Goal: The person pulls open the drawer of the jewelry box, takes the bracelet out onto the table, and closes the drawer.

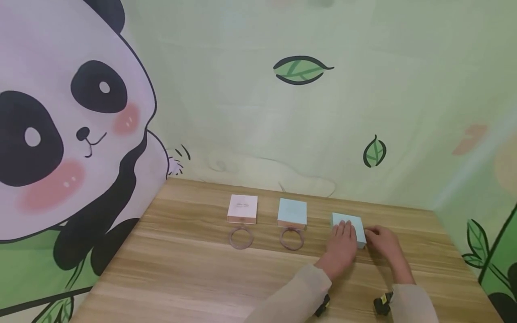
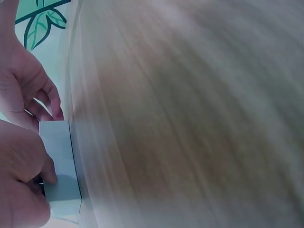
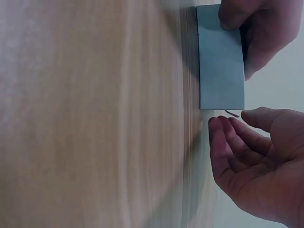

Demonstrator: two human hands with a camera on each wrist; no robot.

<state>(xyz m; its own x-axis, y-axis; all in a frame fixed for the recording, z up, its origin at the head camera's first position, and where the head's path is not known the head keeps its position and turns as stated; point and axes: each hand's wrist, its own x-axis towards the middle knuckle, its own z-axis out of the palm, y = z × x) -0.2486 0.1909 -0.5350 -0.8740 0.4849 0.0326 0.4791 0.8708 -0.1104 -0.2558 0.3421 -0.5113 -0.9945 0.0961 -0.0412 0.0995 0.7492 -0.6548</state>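
My left hand [image 1: 342, 244] lies on a light blue square box [image 1: 358, 223] at the right of the table. Its fingers stretch over the lid, and its thumb bends down onto the front face, seen in the left wrist view. At the box's right side is my right hand [image 1: 383, 242], fingers loosely curved. In the right wrist view its thumb and fingertips stand apart, right by a thin dark strip [image 3: 232, 114] that sticks out of the box's end. I cannot tell whether they touch that strip.
Left of the hands stand a second light blue box [image 1: 292, 211] and a pale pink box [image 1: 243, 207]. A thin ring like a bangle [image 1: 280, 239] lies before the blue one, another bangle [image 1: 230, 237] before the pink one. Behind the wooden table [image 1: 181, 278] hangs a printed panda backdrop [image 1: 226, 112].
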